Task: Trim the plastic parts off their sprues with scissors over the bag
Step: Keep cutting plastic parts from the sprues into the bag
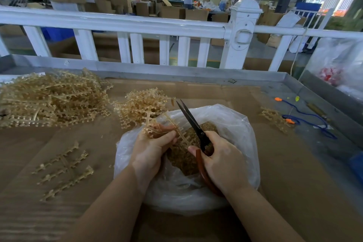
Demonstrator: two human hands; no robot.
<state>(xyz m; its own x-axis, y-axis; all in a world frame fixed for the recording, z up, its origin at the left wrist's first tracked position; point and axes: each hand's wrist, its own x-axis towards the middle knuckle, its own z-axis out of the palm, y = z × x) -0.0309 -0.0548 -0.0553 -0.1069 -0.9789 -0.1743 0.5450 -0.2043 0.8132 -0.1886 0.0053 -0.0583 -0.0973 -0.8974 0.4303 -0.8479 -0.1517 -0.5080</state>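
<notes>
Head view: While I hold this sprue over the bag, everything I can judge comes from this one camera looking down at my hands.
Left hand: closed around the sprue, fingers curled under it, thumb on top, the branch end poking toward the blades.
Right hand: wrapped through the red loops of the scissors; the blades look nearly together, tips pointing up and away from me.
Bag: open on the counter beneath both hands, with a heap of trimmed parts showing inside.
Risk, fingers: my left thumb sits near the blade pivot; I judge a hurried snip could nip it.
Risk, scatter: the sprue's far end reaches toward the bag's rim, so parts cut there may drop onto the counter.
Risk, bag: the blades work close to thin plastic; a low stroke could slit it.
Risk, mixing: the uncut pile and a smaller heap lie just beyond the bag, and bare runners lie to my left; a careless toss could muddle them.
</notes>
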